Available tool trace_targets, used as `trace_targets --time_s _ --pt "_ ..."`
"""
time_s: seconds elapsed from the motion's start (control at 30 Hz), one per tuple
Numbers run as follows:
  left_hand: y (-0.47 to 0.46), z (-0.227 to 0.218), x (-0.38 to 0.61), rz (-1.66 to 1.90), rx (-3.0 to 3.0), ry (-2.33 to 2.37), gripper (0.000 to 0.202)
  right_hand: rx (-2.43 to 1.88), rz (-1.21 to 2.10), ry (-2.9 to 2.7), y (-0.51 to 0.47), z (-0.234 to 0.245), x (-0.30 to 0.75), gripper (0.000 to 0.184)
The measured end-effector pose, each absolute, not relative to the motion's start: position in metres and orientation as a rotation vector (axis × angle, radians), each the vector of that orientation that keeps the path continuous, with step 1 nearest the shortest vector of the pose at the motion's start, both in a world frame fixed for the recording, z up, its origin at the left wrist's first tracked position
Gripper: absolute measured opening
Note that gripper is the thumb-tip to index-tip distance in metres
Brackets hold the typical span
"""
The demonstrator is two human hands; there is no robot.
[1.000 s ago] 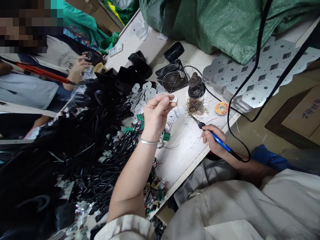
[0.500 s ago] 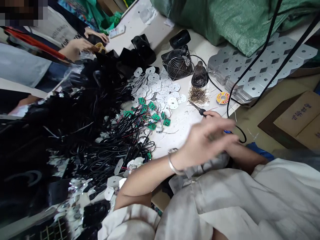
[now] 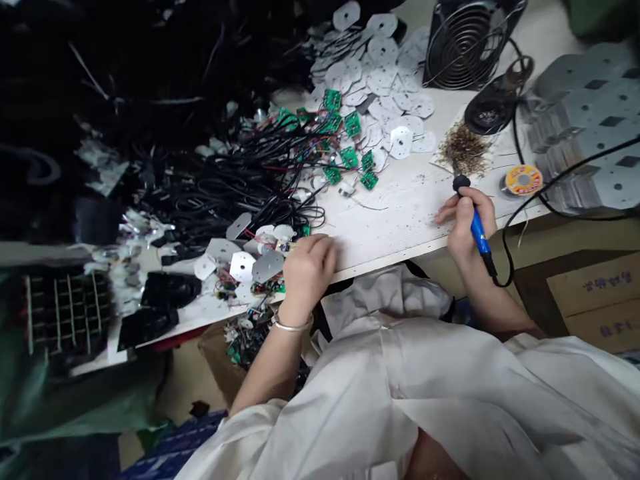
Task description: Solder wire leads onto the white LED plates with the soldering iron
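Observation:
In my right hand (image 3: 470, 220) is a soldering iron (image 3: 480, 233) with a blue handle and black collar, its tip end over a pile of brown crumbs (image 3: 465, 148) on a small white sheet. My left hand (image 3: 309, 270), slightly blurred, is at the table's front edge with fingers curled. Whatever may be inside those fingers is hidden. White octagonal plates (image 3: 242, 267) and small wired parts lie right beside it. Farther back, green circuit boards (image 3: 349, 158) with thin wires rest against black cables (image 3: 250, 193). A solder spool (image 3: 523, 180) sits right of the iron.
Behind the crumbs are a round black iron stand (image 3: 490, 110) and a black fan (image 3: 465, 47). Stacked metal plates (image 3: 595, 127) stand at the right. White discs (image 3: 385, 67) are heaped at the back. A black grid tray (image 3: 67, 310) is at the left end of the table (image 3: 385, 233).
My view has swung down and left; the co-worker is out of sight. My left hand has moved from in front of my right hand to the parts at the table's front edge.

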State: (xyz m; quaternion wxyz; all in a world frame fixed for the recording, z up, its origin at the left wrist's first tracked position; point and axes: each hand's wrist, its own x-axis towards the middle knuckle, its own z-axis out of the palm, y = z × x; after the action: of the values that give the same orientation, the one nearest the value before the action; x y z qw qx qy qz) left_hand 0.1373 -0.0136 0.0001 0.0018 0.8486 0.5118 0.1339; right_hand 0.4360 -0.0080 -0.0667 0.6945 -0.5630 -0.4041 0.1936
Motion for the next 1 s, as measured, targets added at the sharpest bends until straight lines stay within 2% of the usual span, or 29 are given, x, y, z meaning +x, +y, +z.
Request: trace_targets --time_s 0.07,0.2,0.3,0.43,0.63,0.8,0.87,1.0 --pt "-0.020 -0.005 0.130 0.457 2.585 1.715 0.025 -1.303 0.334 -1.116 -0.009 -0.063 0.435 0.024" --pt "0.002 0.001 0.163 0.447 2.609 1.649 0.028 -1.285 0.125 -1.470 -0.007 -0.050 0.430 0.017" --pt "0.033 0.004 0.198 0.252 2.595 1.694 0.032 -1.275 0.018 -1.541 0.002 -0.046 0.427 0.019" --pt "0.054 -0.004 0.221 -0.021 2.568 1.647 0.027 -1.303 -0.112 -1.677 0.029 -0.046 0.438 0.023" --pt "0.042 -0.014 0.221 -0.091 2.530 1.559 0.028 -1.439 -0.051 -2.002 0.098 -0.049 0.455 0.028" --pt "0.038 -0.015 0.220 -0.074 2.488 1.522 0.024 -1.423 0.237 -2.029 0.145 -0.064 0.457 0.041" --pt "0.041 -0.016 0.219 -0.027 2.444 1.490 0.022 -1.407 0.305 -1.973 0.149 -0.065 0.462 0.044" --pt "0.042 -0.023 0.222 0.030 2.378 1.476 0.024 -1.386 0.236 -1.919 0.112 -0.054 0.470 0.045"
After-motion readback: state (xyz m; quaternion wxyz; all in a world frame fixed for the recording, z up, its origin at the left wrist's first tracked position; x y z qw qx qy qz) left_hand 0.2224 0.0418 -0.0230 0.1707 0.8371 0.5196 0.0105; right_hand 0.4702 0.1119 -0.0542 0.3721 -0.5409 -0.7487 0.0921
